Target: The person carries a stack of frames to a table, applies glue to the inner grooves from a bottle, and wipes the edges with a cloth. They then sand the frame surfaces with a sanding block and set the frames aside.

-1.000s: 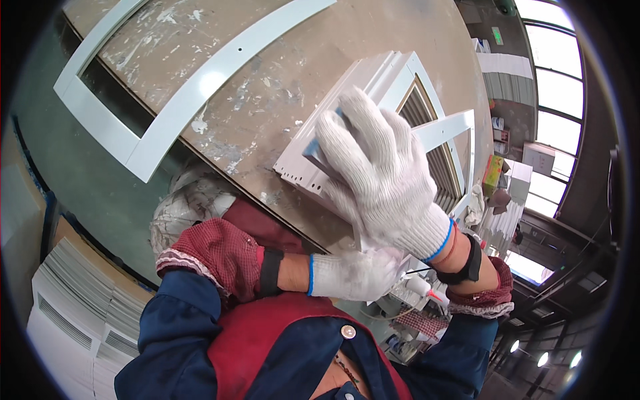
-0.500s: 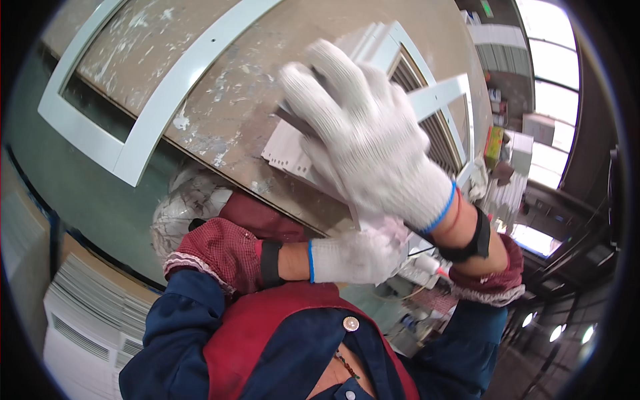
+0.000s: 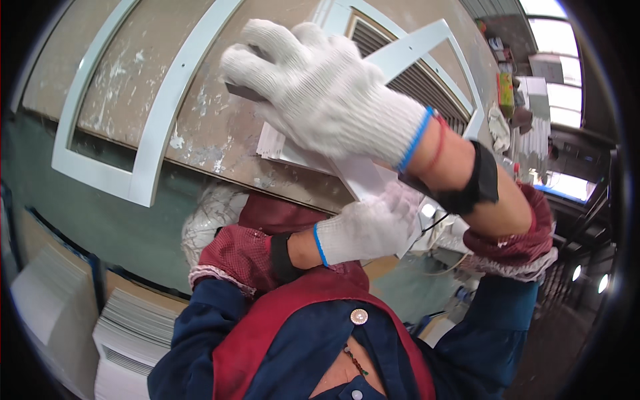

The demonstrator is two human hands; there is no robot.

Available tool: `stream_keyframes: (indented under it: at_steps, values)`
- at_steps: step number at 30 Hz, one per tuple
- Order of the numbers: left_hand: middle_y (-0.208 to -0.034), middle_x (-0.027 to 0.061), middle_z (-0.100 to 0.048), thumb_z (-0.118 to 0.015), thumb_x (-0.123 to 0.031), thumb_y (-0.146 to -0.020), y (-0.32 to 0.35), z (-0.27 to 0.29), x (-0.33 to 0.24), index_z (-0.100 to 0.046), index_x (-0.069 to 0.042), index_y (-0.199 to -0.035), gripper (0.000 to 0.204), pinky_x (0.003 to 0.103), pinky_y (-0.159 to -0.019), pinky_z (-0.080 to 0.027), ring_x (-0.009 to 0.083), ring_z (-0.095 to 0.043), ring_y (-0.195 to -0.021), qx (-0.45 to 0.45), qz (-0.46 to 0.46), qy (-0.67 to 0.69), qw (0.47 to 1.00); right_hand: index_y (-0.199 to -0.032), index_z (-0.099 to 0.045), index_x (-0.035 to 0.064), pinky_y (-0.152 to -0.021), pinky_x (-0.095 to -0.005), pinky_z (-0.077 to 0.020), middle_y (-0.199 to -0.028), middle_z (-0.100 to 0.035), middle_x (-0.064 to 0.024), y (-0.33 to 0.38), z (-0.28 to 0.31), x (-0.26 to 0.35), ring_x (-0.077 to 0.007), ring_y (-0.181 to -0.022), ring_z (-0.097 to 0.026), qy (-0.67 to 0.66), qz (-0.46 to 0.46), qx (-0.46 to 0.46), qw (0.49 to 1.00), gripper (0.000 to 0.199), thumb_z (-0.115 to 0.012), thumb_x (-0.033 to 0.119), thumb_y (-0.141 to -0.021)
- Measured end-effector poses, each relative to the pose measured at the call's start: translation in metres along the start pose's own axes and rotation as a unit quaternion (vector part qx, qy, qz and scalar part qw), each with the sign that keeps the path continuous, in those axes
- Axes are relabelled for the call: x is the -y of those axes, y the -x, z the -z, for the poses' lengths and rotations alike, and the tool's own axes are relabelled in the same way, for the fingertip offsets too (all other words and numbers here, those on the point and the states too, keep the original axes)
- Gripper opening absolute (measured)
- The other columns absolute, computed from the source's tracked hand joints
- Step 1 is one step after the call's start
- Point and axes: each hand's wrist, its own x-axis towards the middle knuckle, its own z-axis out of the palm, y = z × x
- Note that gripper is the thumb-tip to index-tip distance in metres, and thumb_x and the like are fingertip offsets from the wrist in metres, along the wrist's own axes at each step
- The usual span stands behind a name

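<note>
A white louvred vent grille [image 3: 413,73] lies on a paint-spattered bench top [image 3: 220,133]. My left hand [image 3: 363,230], in a white knit glove, grips the grille's near white edge [image 3: 367,180]. Above the grille's left part is my right hand [image 3: 320,100], also gloved, with its fingers curled downward. A small dark piece [image 3: 240,90] shows under its fingertips. I cannot tell whether the hand holds it.
A large white rectangular frame [image 3: 167,113] lies on the bench to the left. Stacks of white panels [image 3: 127,333] stand at the lower left below the bench edge. A pale crumpled bag [image 3: 213,213] sits by my left sleeve. Shelves and windows are at the far right.
My right hand lay flat on the grille, then lifted and moved left and up across it. My left hand kept its grip on the near edge.
</note>
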Motion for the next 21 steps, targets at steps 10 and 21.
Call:
stream_keyframes:
  at_steps: [10,21]
  values:
    - [-0.078,0.0055,-0.066,-0.061,-0.017,-0.078,-0.012,-0.005,-0.002,-0.066,-0.002,-0.101,0.028,0.034,-0.065,-0.056,0.0179,-0.066,-0.074,-0.155,-0.013,-0.019,0.988,-0.109,-0.060,0.0141,-0.071,-0.0384,-0.0512,-0.115,-0.055,-0.0093,0.050,0.015,0.007,-0.0275,-0.093,-0.059,0.008,0.008,-0.056,0.998,0.044,-0.070,0.020,-0.066]
    - [-0.116,0.0165,-0.065,-0.059,-0.024,-0.090,-0.006,-0.020,-0.002,-0.061,-0.003,-0.126,0.042,0.045,-0.104,-0.044,0.0366,-0.059,-0.115,-0.127,0.123,0.223,0.959,-0.115,-0.058,0.0118,-0.071,-0.0405,-0.0510,-0.117,-0.054,-0.0089,0.058,0.004,-0.003,-0.0269,-0.086,-0.058,-0.065,0.025,-0.114,0.991,0.045,-0.070,0.021,-0.072]
